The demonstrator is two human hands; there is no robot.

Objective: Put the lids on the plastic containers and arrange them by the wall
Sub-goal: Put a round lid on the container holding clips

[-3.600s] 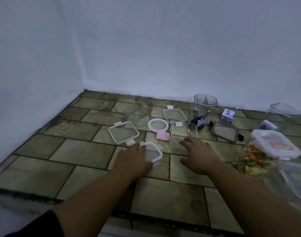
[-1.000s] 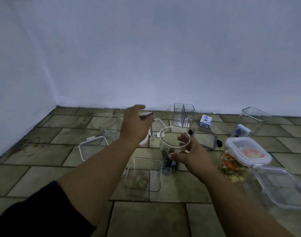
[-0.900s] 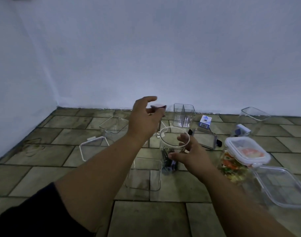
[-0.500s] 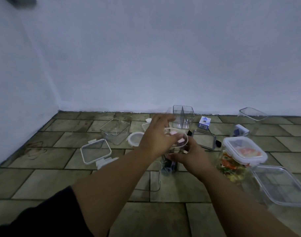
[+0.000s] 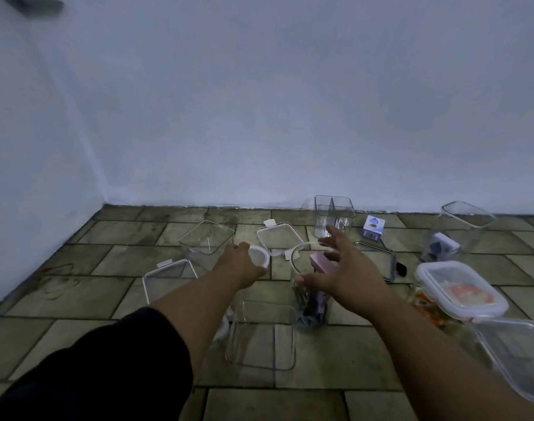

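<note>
dark sleeve (image 5: 107,375): on L arm, closest to cam, well front-left of round jar (image 5: 312,308)
sq tub (image 5: 261,335): clear, no lid, upright on floor tiles (image 5: 290,405), just front-left of jar
flat tub (image 5: 515,350): clear, front-right of jar, cut off by frame edge
round jar: upright, no lid, dark clips (image 5: 309,300) in bottom, pink piece (image 5: 319,262) at its mouth
R hand (image 5: 343,278): over jar mouth, fingers spread wide, holds nothing; thumb at jar wall, contact unclear
L hand (image 5: 240,264): just left of jar, fingers curled round round white lid (image 5: 258,257); lid lifted or on floor, can't tell
food tub (image 5: 460,288): white-rim lid on, colourful contents, right of jar
framed lid (image 5: 168,278): white-rim sq lid on floor, left of jar, partly behind L forearm
dark-rim lid (image 5: 382,264): right of jar, mostly hidden by R hand
tab lid (image 5: 278,238): clear sq w/ white tabs, flat, just behind jar
empty tub (image 5: 206,238): clear sq, no lid, behind-left of jar
split tub (image 5: 334,214): tall, clear, divider inside, no lid, behind jar, near wall (image 5: 290,117)
blue box (image 5: 372,227): small, white/blue, behind-right of jar, beside split tub
tall tub (image 5: 464,226): clear, no lid, far behind-right of jar, near wall; small white box (image 5: 441,246) in front of it
</note>
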